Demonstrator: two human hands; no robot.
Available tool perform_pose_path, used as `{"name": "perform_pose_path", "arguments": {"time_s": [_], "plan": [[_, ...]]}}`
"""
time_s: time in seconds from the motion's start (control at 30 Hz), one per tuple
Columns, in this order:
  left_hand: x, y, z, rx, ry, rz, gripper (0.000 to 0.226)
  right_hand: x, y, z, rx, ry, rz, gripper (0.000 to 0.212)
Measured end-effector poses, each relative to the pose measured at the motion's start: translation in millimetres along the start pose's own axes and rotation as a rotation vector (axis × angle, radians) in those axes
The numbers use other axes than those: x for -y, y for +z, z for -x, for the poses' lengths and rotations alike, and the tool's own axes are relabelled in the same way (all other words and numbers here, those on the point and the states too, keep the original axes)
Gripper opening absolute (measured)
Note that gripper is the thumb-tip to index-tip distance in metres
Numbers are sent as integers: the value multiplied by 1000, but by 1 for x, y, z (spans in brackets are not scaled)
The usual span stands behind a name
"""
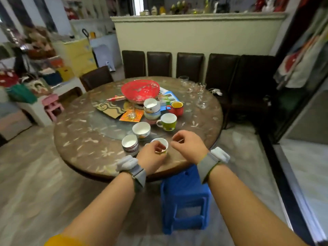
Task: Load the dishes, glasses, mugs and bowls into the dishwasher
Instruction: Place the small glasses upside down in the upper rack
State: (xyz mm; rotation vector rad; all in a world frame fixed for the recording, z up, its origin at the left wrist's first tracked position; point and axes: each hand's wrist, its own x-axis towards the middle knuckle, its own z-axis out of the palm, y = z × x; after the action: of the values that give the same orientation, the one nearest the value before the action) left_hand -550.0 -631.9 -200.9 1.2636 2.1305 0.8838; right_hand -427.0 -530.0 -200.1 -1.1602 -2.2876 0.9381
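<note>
Small white cup (pixel 161 145): near edge of the round desk (pixel 85 139), held by the left hand (pixel 152 157), whose fingers (pixel 158 146) curl over the rim and into the cup. Whether the cup rests on the desk or is lifted off it cannot be told.

Right hand (pixel 188 145): just beside the cup, above the desk edge, fingers loosely curled, holding nothing. Both wrists carry grey straps with white devices.

Stack of white bowls (pixel 130 144): left of the cup, on the desk.

Single white bowl (pixel 141 130): behind the stack, close by.

Green mug (pixel 167 121): behind the cup, handle to the left.

Tall stack of cups (pixel 151 109): nearer the desk centre, behind the green mug.

Red mug (pixel 176 107): yellow inside, just right of the tall stack.

Clear glasses (pixel 199 91): a group at the far right of the desk, well apart from the mugs.

Red round cover (pixel 140 90): centre of the desk, with papers and a cardboard sheet (pixel 110 108) around it.

Blue plastic stool (pixel 184 197): on the floor at the near desk edge, under the right forearm.

Dark chairs (pixel 190 65): in a row behind the desk, against the wall.
</note>
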Motion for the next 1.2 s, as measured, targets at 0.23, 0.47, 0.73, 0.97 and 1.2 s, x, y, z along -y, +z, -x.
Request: {"name": "perform_pose_path", "arguments": {"time_s": [0.23, 0.47, 0.73, 0.97, 1.2], "plan": [[-34, 6, -118, 170, 174, -118, 28, -34, -43, -67, -157, 200, 79, 26], [-86, 59, -222, 197, 236, -137, 35, -109, -110, -135, -227, 307, 118, 44], [-146, 192, -347, 138, 56, -79, 38, -260, -187, -270, -213, 267, 47, 44], [-214, 254, -424, 65, -113, -80, 39, -322, -258, -382, 0, 187, 58, 40], [-234, 239, -441, -19, -172, -132, 38, -307, -250, -413, 99, 90, -66, 36]]}}
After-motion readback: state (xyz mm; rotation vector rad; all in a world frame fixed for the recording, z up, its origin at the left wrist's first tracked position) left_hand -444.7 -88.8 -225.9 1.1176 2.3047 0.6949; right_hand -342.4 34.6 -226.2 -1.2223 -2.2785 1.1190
